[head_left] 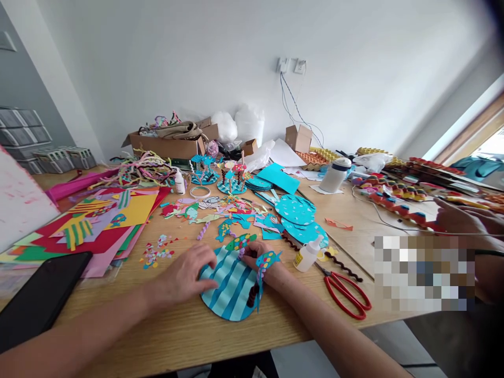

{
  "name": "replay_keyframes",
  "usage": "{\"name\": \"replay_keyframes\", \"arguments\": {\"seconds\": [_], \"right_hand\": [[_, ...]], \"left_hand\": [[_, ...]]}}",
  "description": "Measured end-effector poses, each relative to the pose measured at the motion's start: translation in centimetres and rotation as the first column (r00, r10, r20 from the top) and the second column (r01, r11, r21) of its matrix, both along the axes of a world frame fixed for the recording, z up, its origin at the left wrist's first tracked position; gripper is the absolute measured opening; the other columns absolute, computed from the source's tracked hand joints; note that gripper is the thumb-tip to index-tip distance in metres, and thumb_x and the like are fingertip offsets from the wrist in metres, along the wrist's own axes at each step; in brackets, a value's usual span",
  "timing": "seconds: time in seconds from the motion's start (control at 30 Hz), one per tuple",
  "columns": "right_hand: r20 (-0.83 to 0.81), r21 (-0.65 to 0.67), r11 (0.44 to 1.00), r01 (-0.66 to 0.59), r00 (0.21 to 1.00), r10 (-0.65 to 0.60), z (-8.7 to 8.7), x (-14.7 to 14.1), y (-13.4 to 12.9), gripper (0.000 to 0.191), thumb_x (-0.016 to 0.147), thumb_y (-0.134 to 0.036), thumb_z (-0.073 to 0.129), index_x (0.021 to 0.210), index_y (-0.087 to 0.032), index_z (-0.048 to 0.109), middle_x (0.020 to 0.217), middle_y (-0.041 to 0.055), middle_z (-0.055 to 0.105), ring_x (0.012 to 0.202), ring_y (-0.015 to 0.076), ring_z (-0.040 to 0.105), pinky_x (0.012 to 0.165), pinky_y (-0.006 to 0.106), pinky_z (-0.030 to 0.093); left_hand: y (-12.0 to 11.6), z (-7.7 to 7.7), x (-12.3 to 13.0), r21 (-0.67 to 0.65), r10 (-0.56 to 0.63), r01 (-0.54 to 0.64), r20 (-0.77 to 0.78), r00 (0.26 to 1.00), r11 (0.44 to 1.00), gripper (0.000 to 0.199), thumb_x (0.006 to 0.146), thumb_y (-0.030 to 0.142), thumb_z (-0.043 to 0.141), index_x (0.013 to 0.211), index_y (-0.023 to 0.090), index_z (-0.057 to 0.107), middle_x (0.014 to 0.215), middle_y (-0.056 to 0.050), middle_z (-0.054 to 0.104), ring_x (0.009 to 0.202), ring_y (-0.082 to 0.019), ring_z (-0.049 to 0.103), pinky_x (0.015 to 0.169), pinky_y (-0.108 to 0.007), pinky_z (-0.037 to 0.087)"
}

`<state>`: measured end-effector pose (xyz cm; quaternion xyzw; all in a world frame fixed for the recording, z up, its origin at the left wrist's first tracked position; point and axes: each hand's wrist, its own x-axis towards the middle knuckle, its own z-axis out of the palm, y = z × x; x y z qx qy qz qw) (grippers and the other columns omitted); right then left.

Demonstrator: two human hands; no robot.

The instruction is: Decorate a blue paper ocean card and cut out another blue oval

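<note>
In front of me, flat on the table, lies a round blue paper disc [232,310] with pale wavy stripes. My left hand [192,273] is at its left edge, thumb and fingers apart, holding nothing. At the far right edge my right hand [258,257] pinches a purple twisted pipe cleaner [241,253], below a green paper fish [241,241] with coloured dots; part of the fingers is hidden. A blue spotted paper fish [269,260] stands on another stem in front of my right wrist. A dark brown pipe cleaner coil [252,296] rises from the disc's right side.
A glue bottle [307,254] and red-handled scissors [348,296] lie to the right. Paper scraps [216,207] spread beyond the disc. Coloured sheets [110,231] and a black phone [43,294] are on the left. Another person's hand [459,218] works at the far right.
</note>
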<state>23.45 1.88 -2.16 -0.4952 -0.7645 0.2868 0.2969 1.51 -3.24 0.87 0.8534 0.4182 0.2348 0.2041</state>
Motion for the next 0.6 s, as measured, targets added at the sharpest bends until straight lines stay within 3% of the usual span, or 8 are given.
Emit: {"name": "replay_keyframes", "arguments": {"seconds": [0.1,0.2,0.33,0.47,0.6], "right_hand": [[0.030,-0.017,0.999,0.035,0.999,-0.034,0.1,-0.3,0.0,0.006,0.063,-0.012,0.060,0.064,-0.017,0.064,0.065,0.0008,0.059,0.060,0.0136,0.051,0.055,0.023,0.038],[0.054,-0.045,0.997,0.056,0.997,-0.053,-0.1,-0.4,0.2,0.008,0.063,-0.011,0.058,0.063,-0.017,0.065,0.063,0.0006,0.058,0.056,0.0124,0.050,0.051,0.022,0.037],[0.062,-0.069,0.996,0.054,0.997,-0.049,-0.6,-0.3,0.6,0.007,0.063,-0.014,0.059,0.063,-0.016,0.065,0.066,0.0010,0.060,0.057,0.0128,0.051,0.050,0.022,0.037],[0.080,-0.079,0.995,0.065,0.995,-0.059,-0.7,-0.2,0.8,0.006,0.062,-0.016,0.058,0.061,-0.016,0.064,0.060,0.0012,0.058,0.054,0.0128,0.050,0.048,0.022,0.034],[0.100,-0.092,0.994,0.064,0.993,-0.054,-0.5,-0.3,0.9,0.008,0.059,-0.013,0.058,0.059,-0.017,0.065,0.053,-0.0008,0.055,0.050,0.0119,0.047,0.046,0.022,0.031]], "left_hand": [[-2.5,-1.0,-0.3,0.084,-0.041,0.050,-0.102,0.994,0.995,0.022,0.073,0.034,0.063,0.083,0.020,0.050,0.095,-0.005,0.056,0.089,-0.022,0.050,0.079,-0.034,0.041],[-3.4,-1.3,-0.2,0.135,-0.036,0.052,-0.123,0.992,0.989,0.019,0.075,0.027,0.061,0.088,0.021,0.049,0.101,-0.007,0.056,0.095,-0.023,0.050,0.084,-0.035,0.040],[-2.8,-0.5,-0.5,0.105,-0.085,0.095,-0.103,0.991,0.990,0.020,0.077,0.029,0.059,0.094,0.023,0.049,0.101,-0.006,0.056,0.095,-0.022,0.050,0.085,-0.034,0.040],[-1.6,0.5,-1.0,0.038,-0.055,0.059,-0.082,0.995,0.998,0.004,0.082,0.021,0.048,0.085,0.022,0.052,0.092,-0.005,0.057,0.089,-0.021,0.050,0.080,-0.033,0.041],[-0.1,0.7,-1.3,0.025,-0.045,0.048,-0.117,0.992,0.999,0.010,0.084,0.019,0.045,0.083,0.021,0.053,0.088,-0.003,0.057,0.087,-0.019,0.051,0.079,-0.031,0.041]]}}
